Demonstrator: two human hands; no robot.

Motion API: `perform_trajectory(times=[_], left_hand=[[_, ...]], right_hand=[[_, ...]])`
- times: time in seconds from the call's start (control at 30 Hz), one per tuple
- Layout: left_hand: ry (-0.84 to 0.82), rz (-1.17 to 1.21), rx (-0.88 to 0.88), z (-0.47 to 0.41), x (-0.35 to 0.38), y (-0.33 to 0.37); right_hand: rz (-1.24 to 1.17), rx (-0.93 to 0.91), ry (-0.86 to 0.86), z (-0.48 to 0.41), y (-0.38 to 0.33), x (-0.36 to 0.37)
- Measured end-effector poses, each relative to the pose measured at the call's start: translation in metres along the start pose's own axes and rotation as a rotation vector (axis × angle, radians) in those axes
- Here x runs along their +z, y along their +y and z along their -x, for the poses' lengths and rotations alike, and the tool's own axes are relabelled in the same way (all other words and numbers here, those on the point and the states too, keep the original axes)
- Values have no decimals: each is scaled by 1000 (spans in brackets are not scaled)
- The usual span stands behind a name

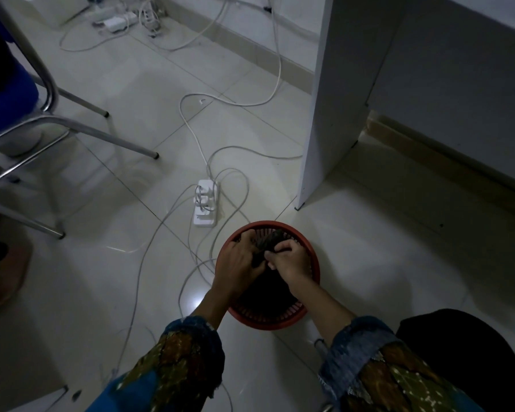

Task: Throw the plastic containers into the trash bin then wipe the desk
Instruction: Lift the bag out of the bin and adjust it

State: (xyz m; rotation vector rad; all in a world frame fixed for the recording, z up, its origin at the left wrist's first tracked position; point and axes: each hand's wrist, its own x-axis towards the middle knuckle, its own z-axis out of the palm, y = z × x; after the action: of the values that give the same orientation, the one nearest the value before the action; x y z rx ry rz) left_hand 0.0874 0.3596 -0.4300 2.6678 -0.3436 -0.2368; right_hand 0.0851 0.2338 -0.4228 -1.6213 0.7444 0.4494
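my left hand (239, 258) and right hand (290, 261) together, both clutching a dark crumpled thing (269, 240), over the red trash bin (268, 319)

A single wide-angle view from the person's head looks forward and steeply down at the tiled floor (369, 263). The left hand (238, 260), right hand (292, 258) and the dark object (268, 242) they grip sit close under the lens, over the trash bin (268, 223) at lower centre, with the desk's side panel (333, 99) at right and a chair (101, 135) farther off at left
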Motion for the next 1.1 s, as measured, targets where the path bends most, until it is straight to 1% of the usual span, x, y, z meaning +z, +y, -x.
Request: perform_trajectory(times=[0.1,0.27,0.37,0.5,0.67,0.77,0.83,0.9,1.0,1.1], left_hand=[[1,13,5,3,-4,4],[35,19,32,5,-6,4],[38,16,17,3,-6,0],[24,68,4,3,-8,-2],[-98,12,26,-2,-12,-4],[-154,0,46,-2,-14,-7],[-117,78,65,-2,-13,-9],[-77,133,76,-4,-11,-11],[20,77,122,-3,-4,-14],[76,17,101,2,4,-20]], right_hand=[[-34,80,20,0,0,4],[-5,57,-9,-5,5,6],[-5,84,-68,-3,5,5],[-94,148,-133,-4,5,4],[-8,206,-92,-5,4,7],[79,157,-160,-6,7,8],[71,131,-181,-4,10,9],[73,78,-152,-2,11,10],[104,-22,-94,-3,13,7],[87,-67,-99,-4,13,5]])
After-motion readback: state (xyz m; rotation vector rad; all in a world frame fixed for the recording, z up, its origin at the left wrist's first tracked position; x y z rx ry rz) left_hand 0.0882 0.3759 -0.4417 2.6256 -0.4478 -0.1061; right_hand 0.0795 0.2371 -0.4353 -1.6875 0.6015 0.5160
